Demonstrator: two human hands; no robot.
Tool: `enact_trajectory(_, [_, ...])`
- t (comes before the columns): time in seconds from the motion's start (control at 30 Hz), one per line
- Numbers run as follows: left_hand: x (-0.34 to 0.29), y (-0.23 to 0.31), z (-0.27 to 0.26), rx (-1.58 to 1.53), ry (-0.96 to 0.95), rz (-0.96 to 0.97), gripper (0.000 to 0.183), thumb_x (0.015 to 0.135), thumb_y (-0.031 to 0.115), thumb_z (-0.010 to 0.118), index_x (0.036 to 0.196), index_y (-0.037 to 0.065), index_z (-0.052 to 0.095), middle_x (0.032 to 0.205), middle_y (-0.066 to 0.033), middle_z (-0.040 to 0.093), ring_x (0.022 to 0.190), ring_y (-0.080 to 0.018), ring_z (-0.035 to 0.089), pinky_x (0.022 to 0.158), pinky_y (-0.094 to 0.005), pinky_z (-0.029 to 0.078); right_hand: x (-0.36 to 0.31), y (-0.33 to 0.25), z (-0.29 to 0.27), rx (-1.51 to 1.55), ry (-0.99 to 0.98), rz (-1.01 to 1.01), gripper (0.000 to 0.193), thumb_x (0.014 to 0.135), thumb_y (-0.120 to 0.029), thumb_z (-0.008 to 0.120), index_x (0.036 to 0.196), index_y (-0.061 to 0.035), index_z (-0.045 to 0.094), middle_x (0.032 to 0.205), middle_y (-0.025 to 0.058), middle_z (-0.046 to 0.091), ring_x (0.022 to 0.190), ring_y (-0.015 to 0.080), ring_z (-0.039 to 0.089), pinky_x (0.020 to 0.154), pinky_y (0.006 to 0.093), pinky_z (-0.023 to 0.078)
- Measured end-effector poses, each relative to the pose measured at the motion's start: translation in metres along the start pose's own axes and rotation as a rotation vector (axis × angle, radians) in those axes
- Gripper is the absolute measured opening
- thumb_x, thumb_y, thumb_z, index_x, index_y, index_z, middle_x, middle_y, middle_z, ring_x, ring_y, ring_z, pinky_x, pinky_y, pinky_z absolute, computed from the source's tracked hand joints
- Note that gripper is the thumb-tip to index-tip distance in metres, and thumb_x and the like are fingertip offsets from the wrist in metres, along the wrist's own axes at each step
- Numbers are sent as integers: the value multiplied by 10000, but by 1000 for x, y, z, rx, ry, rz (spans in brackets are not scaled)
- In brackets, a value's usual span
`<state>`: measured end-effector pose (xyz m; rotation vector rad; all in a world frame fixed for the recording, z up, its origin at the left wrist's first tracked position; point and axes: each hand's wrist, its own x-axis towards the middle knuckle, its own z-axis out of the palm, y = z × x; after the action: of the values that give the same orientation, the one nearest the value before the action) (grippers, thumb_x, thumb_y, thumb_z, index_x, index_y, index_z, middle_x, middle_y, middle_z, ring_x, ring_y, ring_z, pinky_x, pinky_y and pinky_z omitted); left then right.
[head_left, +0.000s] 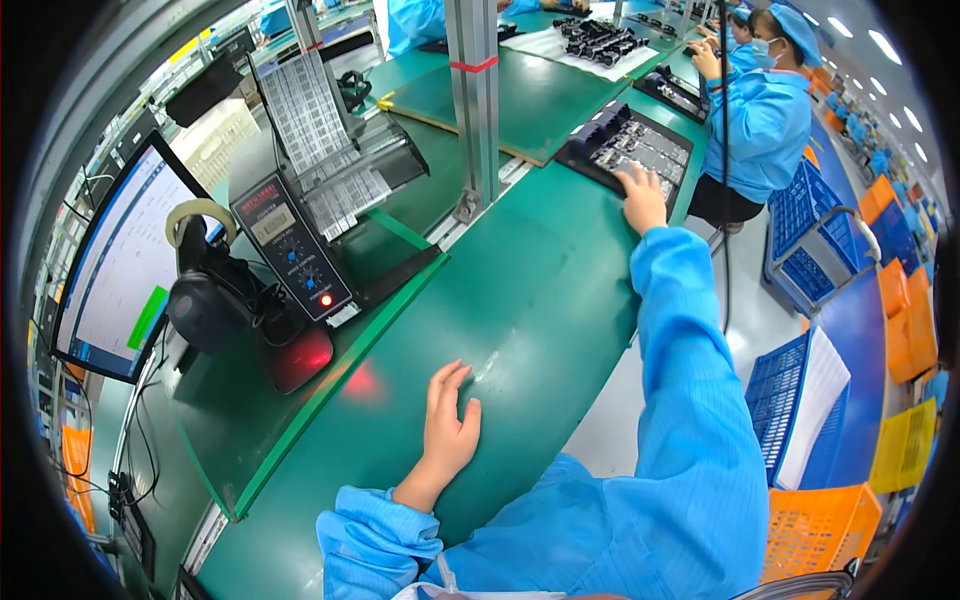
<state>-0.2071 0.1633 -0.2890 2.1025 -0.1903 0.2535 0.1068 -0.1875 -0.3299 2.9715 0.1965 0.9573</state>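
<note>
My right hand [643,197] is stretched far out to the right, its fingers over the near edge of a black tray [683,147]. Rows of small dark and pale parts [640,140] fill that tray; whether my fingertips press on the tray or on a part is hard to tell. Close to my body, my left hand [450,420] rests on the green bench top [520,290], fingers loosely apart and nothing in them. Left of it, a black barcode scanner [215,310] on a stand casts a red glow onto the bench.
A label dispenser [295,250] with a lit red button stands beside a monitor [130,260]. A metal post [473,100] rises from the bench. A co-worker in blue [760,120] works past the tray. Blue baskets [780,400] and an orange crate [820,530] are at the right.
</note>
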Motion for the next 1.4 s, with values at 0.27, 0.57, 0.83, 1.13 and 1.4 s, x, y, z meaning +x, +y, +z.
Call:
enact_trajectory(0.27, [-1,-20,5,-317,88,-130,439,763,26,479,1190,28,376,1206,-107,380,1094,-225,418,929,-337,346,1,-197,-78,761,-51,-589,351,641,-31,508,986,-67,554,1047,149,531,967,307,494,835,376,410])
enact_trajectory(0.57, [-23,-71,-26,-408,472,133,460,862,182,187,1253,-49,254,1246,-172,336,1181,-256,316,991,-323,233,-136,-370,-174,1556,-14,-904,215,691,-76,541,903,-104,568,997,52,567,1017,252,500,843,364,376])
enact_trajectory(0.83, [-45,-47,-12,-392,283,82,396,873,311,305,1062,-4,453,1120,-172,441,1084,-265,415,905,-379,350,-134,-342,-182,1530,50,-1085,122,629,-207,570,699,-120,521,782,40,565,754,229,491,761,413,274])
enact_trajectory(1.13, [-39,-33,-27,-492,41,228,668,745,585,482,1009,-27,443,1063,-143,442,1039,-248,422,888,-357,346,-125,-345,-203,1695,-115,-1052,122,500,-66,577,582,-60,487,581,51,488,619,222,452,728,351,384])
enact_trajectory(1.4, [-36,-18,-21,-342,-34,132,769,768,546,469,1228,-38,271,1157,-236,416,1099,-333,397,906,-406,319,-123,-321,-220,2354,-1136,-425,123,626,-115,576,667,-49,481,603,52,477,596,150,444,594,294,374])
